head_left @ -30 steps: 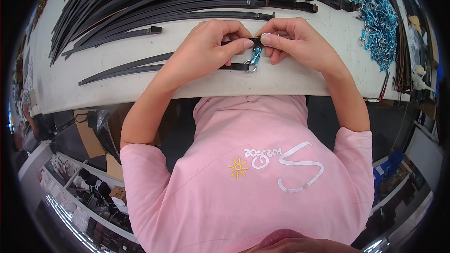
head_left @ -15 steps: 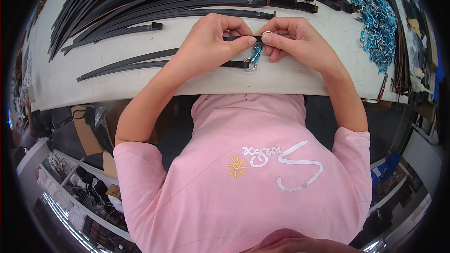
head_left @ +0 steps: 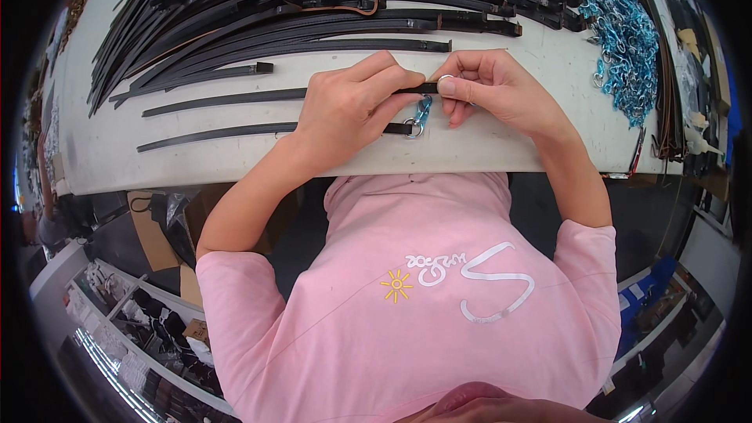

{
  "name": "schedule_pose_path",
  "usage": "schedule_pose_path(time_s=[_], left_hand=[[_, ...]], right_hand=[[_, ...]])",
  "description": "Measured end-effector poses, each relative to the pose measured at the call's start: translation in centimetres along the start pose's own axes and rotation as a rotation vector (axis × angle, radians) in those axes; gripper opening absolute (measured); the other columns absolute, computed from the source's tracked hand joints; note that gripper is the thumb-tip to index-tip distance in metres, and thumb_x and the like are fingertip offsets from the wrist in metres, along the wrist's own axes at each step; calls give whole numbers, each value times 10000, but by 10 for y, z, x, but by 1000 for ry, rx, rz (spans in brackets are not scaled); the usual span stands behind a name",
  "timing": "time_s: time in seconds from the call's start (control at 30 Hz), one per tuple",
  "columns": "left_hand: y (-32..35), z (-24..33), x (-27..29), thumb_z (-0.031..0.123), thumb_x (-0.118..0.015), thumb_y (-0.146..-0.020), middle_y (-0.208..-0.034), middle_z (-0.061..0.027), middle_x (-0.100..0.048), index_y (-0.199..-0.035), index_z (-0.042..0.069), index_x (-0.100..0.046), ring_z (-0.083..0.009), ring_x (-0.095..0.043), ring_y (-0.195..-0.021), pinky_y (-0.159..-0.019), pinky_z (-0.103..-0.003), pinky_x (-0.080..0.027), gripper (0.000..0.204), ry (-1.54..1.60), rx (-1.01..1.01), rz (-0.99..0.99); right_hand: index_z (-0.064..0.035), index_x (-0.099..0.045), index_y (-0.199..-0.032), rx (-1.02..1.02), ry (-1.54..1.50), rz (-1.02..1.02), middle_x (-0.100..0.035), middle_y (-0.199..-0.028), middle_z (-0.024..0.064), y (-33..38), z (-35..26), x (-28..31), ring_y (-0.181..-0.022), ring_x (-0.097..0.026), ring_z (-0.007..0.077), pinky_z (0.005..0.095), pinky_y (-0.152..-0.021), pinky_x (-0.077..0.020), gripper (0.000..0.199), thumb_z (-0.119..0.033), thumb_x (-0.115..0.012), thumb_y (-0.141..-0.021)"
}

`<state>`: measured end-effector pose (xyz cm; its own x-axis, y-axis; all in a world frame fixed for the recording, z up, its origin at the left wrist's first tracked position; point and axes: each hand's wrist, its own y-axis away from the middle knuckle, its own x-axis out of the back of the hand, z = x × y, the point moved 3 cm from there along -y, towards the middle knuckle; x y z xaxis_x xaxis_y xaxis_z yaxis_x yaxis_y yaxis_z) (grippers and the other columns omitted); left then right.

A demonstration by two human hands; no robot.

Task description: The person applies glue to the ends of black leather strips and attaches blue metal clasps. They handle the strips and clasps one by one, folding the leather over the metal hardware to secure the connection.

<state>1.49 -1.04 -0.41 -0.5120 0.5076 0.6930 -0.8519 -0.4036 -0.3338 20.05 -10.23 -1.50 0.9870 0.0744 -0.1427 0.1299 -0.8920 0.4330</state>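
My left hand (head_left: 345, 110) is closed on a narrow black strap (head_left: 227, 100), pinching it near its right end. The fingers and thumb of my right hand (head_left: 497, 90) pinch that same end, where a metal ring (head_left: 445, 77) shows by the thumb. From between my hands hangs a short blue-and-silver chain piece (head_left: 423, 112). It reaches down to a silver ring (head_left: 414, 128) at the end of a second black strap (head_left: 219, 136), which lies on the table and passes under my left wrist. My fingers partly hide the upper join.
Many black straps (head_left: 258, 0) lie heaped along the far side of the white table (head_left: 517, 153). One shorter strap (head_left: 211, 74) lies nearer. A pile of blue chain pieces with silver rings (head_left: 623, 47) is at the right, beside dark brown straps (head_left: 666, 113). Cardboard (head_left: 153, 235) stands below the table.
My left hand has shifted slightly along the strap, and its grip has turned. The two straps' left ends now lie farther apart. My right hand keeps its pinch.
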Motion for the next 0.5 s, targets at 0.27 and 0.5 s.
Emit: schedule_pose_path(time_s=[0.27,0.5], left_hand=[[0,-2,-1,29,-775,-805,-822,-40,-639,-1032,50,-736,-137,-579,-634,-499,-259,-429,232,71,46,-14],[3,-3,5,46,-800,-792,-809,-23,-641,-1010,51,-738,-91,-485,-569,-471,-248,-368,227,115,88,34]], right_hand=[[13,-673,-1039,10,25,-25,-671,-851,47,-1,2,1,-718,-653,96,238,-707,-550,245,-224,-661,-979],[-3,-661,-1022,11,20,-17,-660,-852,38,1,-2,-3,-761,-645,90,233,-711,-542,251,-252,-644,-989]])
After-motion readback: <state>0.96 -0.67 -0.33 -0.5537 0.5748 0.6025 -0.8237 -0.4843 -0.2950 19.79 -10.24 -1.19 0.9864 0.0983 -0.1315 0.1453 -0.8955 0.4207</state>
